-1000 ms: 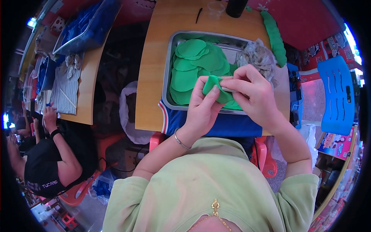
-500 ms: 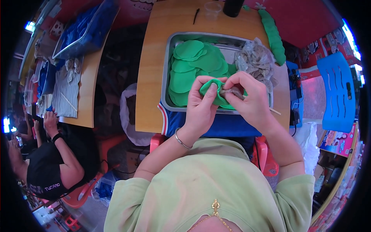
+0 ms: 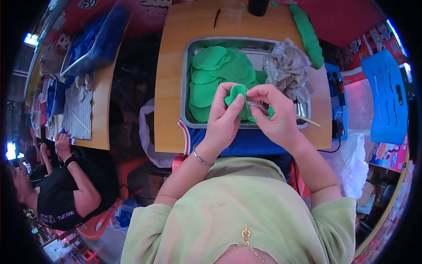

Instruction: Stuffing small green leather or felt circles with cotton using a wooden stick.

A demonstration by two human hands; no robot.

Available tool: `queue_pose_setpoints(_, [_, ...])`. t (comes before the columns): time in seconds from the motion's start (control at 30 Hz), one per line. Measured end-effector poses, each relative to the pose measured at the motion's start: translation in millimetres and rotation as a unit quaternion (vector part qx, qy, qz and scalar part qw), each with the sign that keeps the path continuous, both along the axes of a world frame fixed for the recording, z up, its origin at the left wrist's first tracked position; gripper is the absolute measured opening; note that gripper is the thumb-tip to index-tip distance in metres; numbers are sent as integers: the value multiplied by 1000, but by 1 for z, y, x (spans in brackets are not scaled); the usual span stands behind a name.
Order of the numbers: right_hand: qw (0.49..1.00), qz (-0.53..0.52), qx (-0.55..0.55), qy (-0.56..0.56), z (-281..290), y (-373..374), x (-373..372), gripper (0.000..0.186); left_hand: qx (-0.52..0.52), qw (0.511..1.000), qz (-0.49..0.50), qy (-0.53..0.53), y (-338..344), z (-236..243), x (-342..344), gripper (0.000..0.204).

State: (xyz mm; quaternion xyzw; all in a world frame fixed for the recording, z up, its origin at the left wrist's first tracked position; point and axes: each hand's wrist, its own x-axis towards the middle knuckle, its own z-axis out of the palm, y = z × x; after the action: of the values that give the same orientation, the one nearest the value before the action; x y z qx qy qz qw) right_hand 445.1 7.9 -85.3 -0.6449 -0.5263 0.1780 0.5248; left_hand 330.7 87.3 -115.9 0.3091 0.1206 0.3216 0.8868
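My left hand (image 3: pixel 223 116) pinches a folded green fabric piece (image 3: pixel 238 92) between thumb and fingers, above the near side of a metal tray (image 3: pixel 185 83). Close beside it, my right hand (image 3: pixel 279 114) is closed, with a greyish see-through strip (image 3: pixel 258 104) between its thumb and fingers. A thin wooden stick (image 3: pixel 310 121) pokes out past the right hand; I cannot tell whether it is held. Flat round green pieces (image 3: pixel 215 79) overlap in the tray's left part. A crumpled pile of grey translucent material (image 3: pixel 288 66) fills its right part.
A green scalloped roll (image 3: pixel 307 37), a dark cylinder (image 3: pixel 258 6), a clear cup (image 3: pixel 234 6) and a small black rod (image 3: pixel 217 18) lie beyond the tray. At left, a co-worker (image 3: pixel 66 189) sits by another table (image 3: pixel 100 110) with a blue-filled bin (image 3: pixel 94 44).
The green piece has turned more upright in my left hand. My right fingers have drawn slightly away from it, still with the greyish strip. The view has shifted a little.
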Motion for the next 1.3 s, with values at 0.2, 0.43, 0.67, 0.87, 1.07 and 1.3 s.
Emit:
queue_pose_setpoints(0.2, [998, -53, -3, -23, 1, -3, 1, 31, 86, 996, 2, 31, -5, -4, 6, 21])
queue_pose_setpoints(0.43, [969, 110, -105, 195, 15, -9, 11, 43, 30, 990, -96, 103, 20, -3, -3, 30])
queue_pose_setpoints(0.67, [993, 37, -113, -18, 4, -13, 23, 31, 29, 971, -194, 138, 32, -2, 8, 33])
queue_pose_setpoints(0.87, [983, 30, 30, -176, -5, -3, 29, 27, -84, 918, -388, -13, 42, -9, 11, 49])
queue_pose_setpoints(1.07, [988, 19, -34, -150, -28, -3, 37, 22, 495, 841, 9, 218, 30, -25, 18, 42])
queue_pose_setpoints(1.3, [986, 5, -121, -117, -44, -12, 33, 21, 609, 697, -30, 378, 29, -28, 1, 21])
